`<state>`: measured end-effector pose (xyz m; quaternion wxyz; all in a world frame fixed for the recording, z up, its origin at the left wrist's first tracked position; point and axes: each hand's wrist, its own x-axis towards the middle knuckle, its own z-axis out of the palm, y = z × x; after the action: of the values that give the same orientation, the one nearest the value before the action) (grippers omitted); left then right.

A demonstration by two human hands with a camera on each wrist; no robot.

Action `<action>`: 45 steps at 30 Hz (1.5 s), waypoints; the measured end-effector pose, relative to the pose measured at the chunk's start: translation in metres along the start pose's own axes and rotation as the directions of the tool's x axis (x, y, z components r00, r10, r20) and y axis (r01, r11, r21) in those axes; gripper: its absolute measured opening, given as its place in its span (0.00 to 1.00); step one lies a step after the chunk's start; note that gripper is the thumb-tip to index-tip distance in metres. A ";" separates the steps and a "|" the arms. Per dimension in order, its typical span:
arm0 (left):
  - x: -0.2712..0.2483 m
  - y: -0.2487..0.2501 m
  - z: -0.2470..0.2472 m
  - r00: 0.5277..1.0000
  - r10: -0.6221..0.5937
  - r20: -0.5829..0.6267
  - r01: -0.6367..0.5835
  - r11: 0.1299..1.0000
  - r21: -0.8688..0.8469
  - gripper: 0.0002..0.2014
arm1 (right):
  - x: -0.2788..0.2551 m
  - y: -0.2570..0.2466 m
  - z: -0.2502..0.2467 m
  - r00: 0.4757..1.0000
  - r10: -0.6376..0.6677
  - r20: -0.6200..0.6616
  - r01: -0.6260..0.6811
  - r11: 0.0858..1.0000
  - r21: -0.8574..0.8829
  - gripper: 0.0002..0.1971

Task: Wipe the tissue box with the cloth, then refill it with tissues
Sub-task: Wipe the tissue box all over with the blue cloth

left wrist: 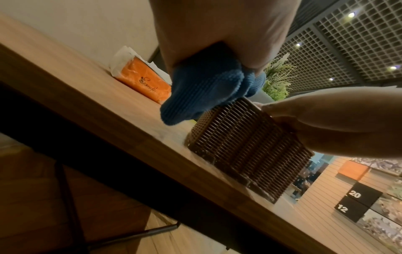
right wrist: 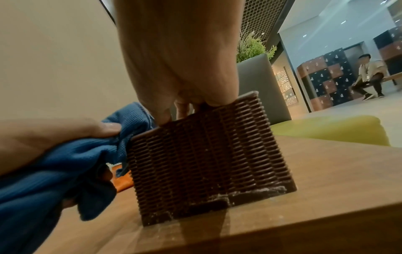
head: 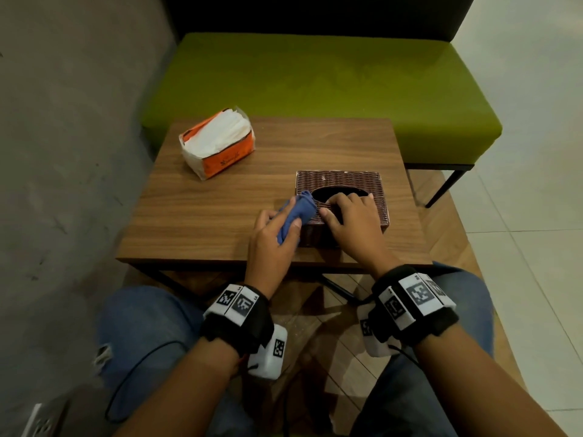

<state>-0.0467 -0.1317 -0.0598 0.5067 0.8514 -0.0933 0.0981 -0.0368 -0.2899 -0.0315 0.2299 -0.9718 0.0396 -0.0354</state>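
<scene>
Wooden counter (head: 220, 216), dark metal legs, sits on a herringbone wood floor (head: 441, 234). Behind it a green padded seat (head: 315, 80) with a dark backrest (head: 315, 11); its black leg (head: 446, 186) stands on pale floor tiles (head: 536, 184). Grey wall (head: 63, 121) to the left. White wall socket (head: 41, 421) at the bottom-left corner. Black cable (head: 132, 373) runs across blue jeans (head: 142, 335), torn at the left knee.

The wrist views show a potted plant (right wrist: 252, 46) in a grey planter (right wrist: 261, 86), a grid ceiling (left wrist: 348, 43) with spotlights, numbered lockers (right wrist: 326, 82) and a person (right wrist: 369, 75) seated on a far bench. Panels marked 20 and 12 (left wrist: 356, 202).
</scene>
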 end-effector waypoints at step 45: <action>0.062 0.021 -0.002 0.911 -0.411 -0.033 0.408 0.910 -0.068 0.06 | 0.012 0.011 -0.009 0.990 -0.116 0.076 0.103 0.982 0.156 0.13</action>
<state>0.0077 -0.1434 -0.0249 0.5433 0.8340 0.0961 0.0067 -0.0264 -0.3044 -0.0277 0.3024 -0.9528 -0.0267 -0.0096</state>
